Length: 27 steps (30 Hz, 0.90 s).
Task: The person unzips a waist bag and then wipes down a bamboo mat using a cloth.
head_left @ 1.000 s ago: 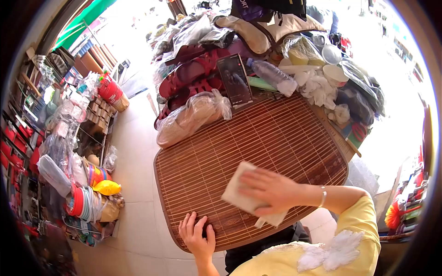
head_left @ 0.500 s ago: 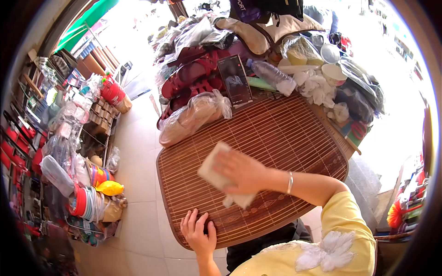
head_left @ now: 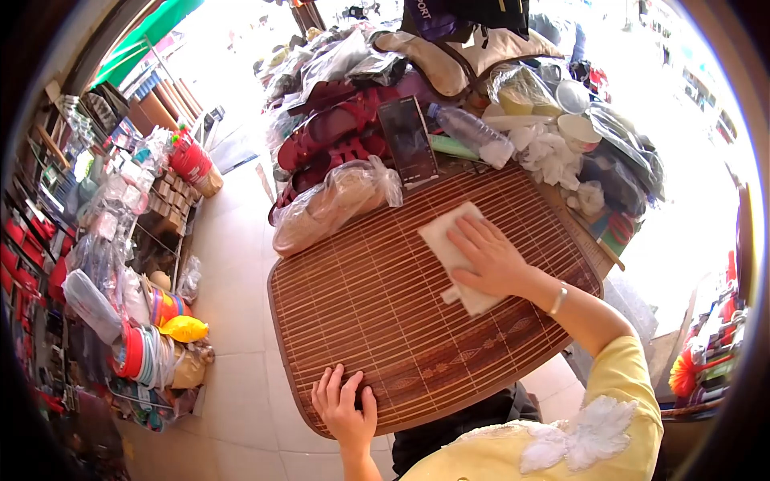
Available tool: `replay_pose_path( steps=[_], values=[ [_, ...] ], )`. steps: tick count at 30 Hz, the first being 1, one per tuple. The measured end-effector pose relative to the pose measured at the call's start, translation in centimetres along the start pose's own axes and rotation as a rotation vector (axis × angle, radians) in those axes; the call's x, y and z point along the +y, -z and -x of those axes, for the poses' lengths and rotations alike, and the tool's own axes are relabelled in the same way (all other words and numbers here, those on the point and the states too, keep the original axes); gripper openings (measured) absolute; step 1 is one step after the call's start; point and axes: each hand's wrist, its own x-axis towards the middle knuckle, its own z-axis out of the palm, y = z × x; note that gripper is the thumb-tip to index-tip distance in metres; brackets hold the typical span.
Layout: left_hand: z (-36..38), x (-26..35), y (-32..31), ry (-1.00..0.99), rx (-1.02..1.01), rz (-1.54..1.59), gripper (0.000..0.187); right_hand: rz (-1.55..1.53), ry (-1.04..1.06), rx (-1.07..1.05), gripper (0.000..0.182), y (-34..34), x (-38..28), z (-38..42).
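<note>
A brown slatted bamboo mat [head_left: 361, 301] with rounded corners and a dark edge lies in front of me. My right hand [head_left: 495, 260] rests flat on a folded off-white cloth [head_left: 439, 239], pressing it against the mat right of its middle. The fingers are stretched out over the cloth, and its lower edge shows below the thumb. At the near left edge, my left hand [head_left: 345, 406] lies on the mat with its fingers spread, holding nothing.
Beyond the mat are a plastic-wrapped pair of shoes [head_left: 333, 204], dark red sandals [head_left: 333, 132], a black box [head_left: 408, 143], a plastic bottle [head_left: 473, 132] and a white cup [head_left: 579, 132]. Crowded shelves [head_left: 120, 240] stand left across the tiled floor [head_left: 233, 321].
My right hand has slid the cloth across the mat, to the right and away from me. My left hand stays at the near left edge.
</note>
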Motion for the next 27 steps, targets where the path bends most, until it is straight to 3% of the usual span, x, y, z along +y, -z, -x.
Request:
replay_pose_path(
  steps=[5, 8, 11, 14, 16, 17, 19, 20, 22, 23, 24, 25, 27],
  values=[
    [0.2, 0.0, 0.0, 0.001, 0.003, -0.009, 0.024, -0.082, 0.289, 0.149, 0.073, -2.5, -6.5, -3.2],
    [0.3, -0.3, 0.0, -0.008, 0.003, -0.006, 0.024, -0.16, 0.505, 0.028, 0.074, -2.1, -10.1, -0.1],
    [0.3, -0.3, 0.0, -0.01, 0.004, 0.001, 0.024, -0.212, 0.546, -0.068, 0.076, 0.4, -9.6, 3.8],
    [0.2, -0.2, 0.2, 0.002, 0.0, 0.012, 0.023, -0.112, 0.294, -0.193, 0.079, 2.5, -5.7, 5.6],
    [-0.3, -0.4, 0.6, -0.009, -0.016, 0.075, 0.022, -0.035, 0.097, -0.094, 0.08, 1.9, -2.4, 5.9],
    [-0.6, -0.5, 1.3, 0.017, -0.029, 0.193, 0.021, -0.018, 0.098, -0.107, 0.08, 1.6, -1.3, 5.3],
    [-1.4, -0.1, 3.2, 0.158, 0.085, 0.72, 0.02, 0.021, -0.04, -0.017, 0.08, 1.3, 0.8, 4.1],
    [-1.9, 0.5, 4.2, 0.112, 0.207, 0.917, 0.024, 0.043, -0.04, -0.036, 0.08, 0.9, 0.9, 3.3],
    [-5.3, 3.7, 8.1, -0.262, 0.328, 1.02, 0.025, 0.07, -0.049, 0.0, 0.078, 0.0, -0.6, 1.2],
    [-5.8, 6.1, 9.2, -0.29, 0.39, 1.133, 0.033, 0.059, -0.007, -0.018, 0.077, 0.1, -1.9, 0.8],
    [-6.7, 5.4, 11.0, -0.484, 0.193, 1.292, 0.035, 0.047, 0.033, -0.034, 0.076, 0.2, -3.3, 0.6],
    [-6.9, 8.2, 13.2, -0.458, 0.057, 1.28, 0.04, 0.019, 0.103, -0.042, 0.075, 0.0, -4.5, 1.0],
    [-7.2, 10.1, 14.6, -0.44, 0.006, 1.351, 0.035, -0.038, 0.23, -0.051, 0.076, -0.2, -6.6, 2.7]
  ],
)
